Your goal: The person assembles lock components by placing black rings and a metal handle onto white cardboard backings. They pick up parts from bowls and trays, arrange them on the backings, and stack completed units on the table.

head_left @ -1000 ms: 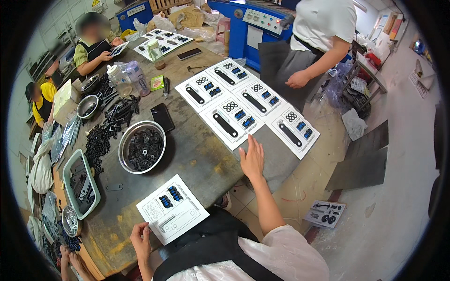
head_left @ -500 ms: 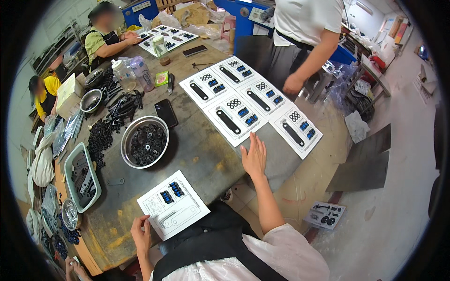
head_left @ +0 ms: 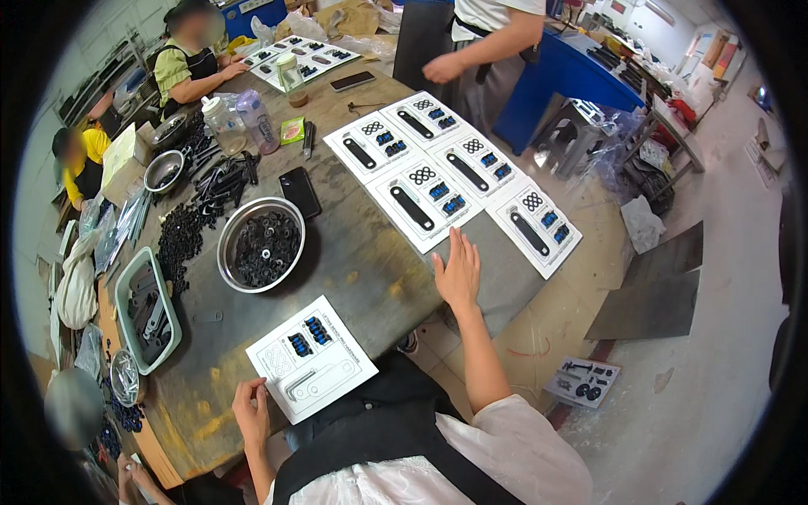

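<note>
My left hand (head_left: 251, 412) rests on the table edge, fingers touching the near corner of a white card (head_left: 313, 355) that carries blue pieces and an outlined shape. My right hand (head_left: 458, 271) lies flat and open on the grey table (head_left: 362, 269), just below a filled white card (head_left: 425, 204) with a black bar and blue pieces. Several more filled cards (head_left: 535, 225) lie in rows beyond it. A steel bowl (head_left: 261, 244) of black rings stands left of my right hand.
A black phone (head_left: 300, 192) lies by the bowl, with piles of black parts (head_left: 181, 240) and a green tray (head_left: 146, 308) further left. A standing person's hand (head_left: 443, 67) hovers at the far edge. Two seated people work at the far left. Bottles (head_left: 225, 123) stand behind.
The view has shifted, so the table and cards sit lower and more central. The standing person has moved left along the far edge. My hands have hardly moved on the table.
</note>
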The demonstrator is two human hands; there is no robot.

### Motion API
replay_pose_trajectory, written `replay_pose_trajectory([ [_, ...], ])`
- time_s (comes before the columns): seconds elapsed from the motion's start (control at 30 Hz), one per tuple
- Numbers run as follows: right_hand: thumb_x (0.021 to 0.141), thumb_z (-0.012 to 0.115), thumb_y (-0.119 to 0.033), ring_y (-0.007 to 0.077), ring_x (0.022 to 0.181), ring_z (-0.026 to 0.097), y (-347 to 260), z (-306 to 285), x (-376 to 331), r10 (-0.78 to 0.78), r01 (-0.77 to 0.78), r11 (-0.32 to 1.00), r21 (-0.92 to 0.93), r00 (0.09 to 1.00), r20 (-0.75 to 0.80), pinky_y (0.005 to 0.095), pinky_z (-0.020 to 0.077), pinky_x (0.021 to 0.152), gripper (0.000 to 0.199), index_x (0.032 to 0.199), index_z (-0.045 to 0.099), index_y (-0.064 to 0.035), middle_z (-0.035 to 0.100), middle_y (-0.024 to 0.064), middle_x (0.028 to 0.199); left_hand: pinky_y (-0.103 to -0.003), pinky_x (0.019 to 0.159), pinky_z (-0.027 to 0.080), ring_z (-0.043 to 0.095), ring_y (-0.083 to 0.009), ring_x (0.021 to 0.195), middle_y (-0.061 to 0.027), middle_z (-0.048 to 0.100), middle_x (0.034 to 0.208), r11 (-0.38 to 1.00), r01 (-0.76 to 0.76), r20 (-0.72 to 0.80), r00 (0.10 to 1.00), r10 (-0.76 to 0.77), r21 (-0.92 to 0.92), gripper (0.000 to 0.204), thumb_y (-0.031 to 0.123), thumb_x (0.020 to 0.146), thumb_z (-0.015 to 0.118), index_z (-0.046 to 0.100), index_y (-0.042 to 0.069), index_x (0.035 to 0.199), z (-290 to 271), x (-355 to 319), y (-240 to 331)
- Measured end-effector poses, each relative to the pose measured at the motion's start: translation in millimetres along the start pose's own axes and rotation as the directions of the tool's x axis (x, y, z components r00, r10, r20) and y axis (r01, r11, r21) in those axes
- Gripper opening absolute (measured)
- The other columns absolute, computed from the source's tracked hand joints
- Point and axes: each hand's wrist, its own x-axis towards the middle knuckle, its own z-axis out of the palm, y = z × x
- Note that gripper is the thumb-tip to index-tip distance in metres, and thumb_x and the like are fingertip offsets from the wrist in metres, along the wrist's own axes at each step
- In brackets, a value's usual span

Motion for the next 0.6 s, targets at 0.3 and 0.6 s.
replay_pose_trajectory([
  [0.3, 0.102, 0.055, -0.022, 0.0369, 0.127, 0.051, -71, -26, -34, -0.113, 0.087, 0.884, 0.459, 0.993, 0.029, 0.0465, 0.0386, 0.109, 0.046, 0.141, 0.048, 0.0001, 0.053, 0.0207, 0.141, -0.037, 0.076, 0.051, 0.064, -0.0277, 0.082, -0.0151, 0.066, 0.091, 0.955, 0.273, -0.217, 0.945, -0.244, 0.112, 0.019, 0.013, 0.099, 0.058, 0.068, -0.001, 0.109, 2, -8, -46],
  [0.6, 0.105, 0.05, -0.024, 0.0322, 0.112, 0.057, -149, -7, -104, -0.466, 0.018, 0.697, 0.717, 0.771, 0.434, 0.0423, 0.0457, 0.098, 0.045, 0.144, 0.047, -0.0006, 0.058, 0.0204, 0.126, -0.029, 0.071, 0.055, 0.064, -0.0133, 0.08, -0.0074, 0.067, 0.093, 0.881, 0.405, -0.092, 0.895, -0.437, -0.245, 0.029, 0.015, 0.101, 0.058, 0.061, -0.002, 0.125, 27, -46, -43],
])
